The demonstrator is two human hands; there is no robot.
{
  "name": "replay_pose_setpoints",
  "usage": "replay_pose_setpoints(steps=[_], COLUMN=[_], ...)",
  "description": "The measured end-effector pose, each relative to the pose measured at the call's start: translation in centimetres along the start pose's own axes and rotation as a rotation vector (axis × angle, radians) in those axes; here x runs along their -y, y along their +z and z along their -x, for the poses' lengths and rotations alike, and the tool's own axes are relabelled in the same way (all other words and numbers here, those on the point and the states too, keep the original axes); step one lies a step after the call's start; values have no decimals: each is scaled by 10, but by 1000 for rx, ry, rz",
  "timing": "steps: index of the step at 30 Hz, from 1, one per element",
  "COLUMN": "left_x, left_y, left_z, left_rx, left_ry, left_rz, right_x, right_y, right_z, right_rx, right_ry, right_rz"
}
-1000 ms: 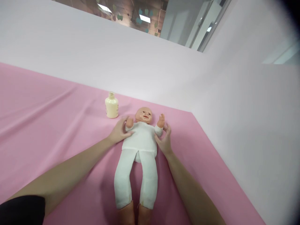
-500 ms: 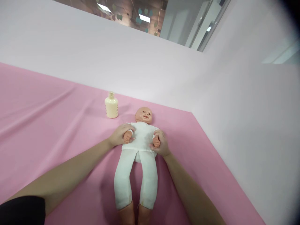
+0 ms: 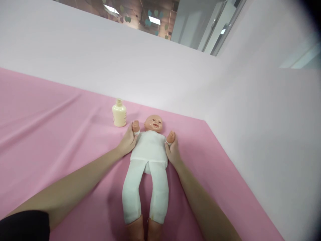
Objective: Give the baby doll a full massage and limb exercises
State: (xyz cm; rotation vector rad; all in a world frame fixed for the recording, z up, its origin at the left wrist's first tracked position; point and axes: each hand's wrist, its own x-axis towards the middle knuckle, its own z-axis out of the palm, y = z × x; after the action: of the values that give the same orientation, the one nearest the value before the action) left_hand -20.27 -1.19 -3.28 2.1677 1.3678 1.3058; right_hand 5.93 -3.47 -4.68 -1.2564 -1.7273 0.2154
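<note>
A baby doll in a white top and white trousers lies on its back, head toward the wall. My left hand is closed around the doll's arm on the left, whose small hand points up beside the head. On the other side, my right hand grips the doll's other arm, with its little fist raised near the shoulder. Part of my fingers is hidden behind the doll's arms. The doll's feet run out of view at the bottom.
A cream pump bottle stands upright left of the doll's head. Pink sheeting with a few creases covers the surface. White walls rise behind and to the right, with a window at the top.
Both my hands have swung the doll's arms from its sides up and outward, to about the level of its shoulders and head. The doll's body and the bottle have stayed in place.
</note>
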Motion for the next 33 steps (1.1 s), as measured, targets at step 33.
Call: replay_pose_setpoints(steps=[33], left_x=[2], left_y=[-9], left_z=[-3], left_rx=[68], left_ry=[-220], left_rz=[54], right_x=[-4], right_y=[-7], right_z=[-3], right_rx=[-50], right_ry=[202], right_rz=[-134])
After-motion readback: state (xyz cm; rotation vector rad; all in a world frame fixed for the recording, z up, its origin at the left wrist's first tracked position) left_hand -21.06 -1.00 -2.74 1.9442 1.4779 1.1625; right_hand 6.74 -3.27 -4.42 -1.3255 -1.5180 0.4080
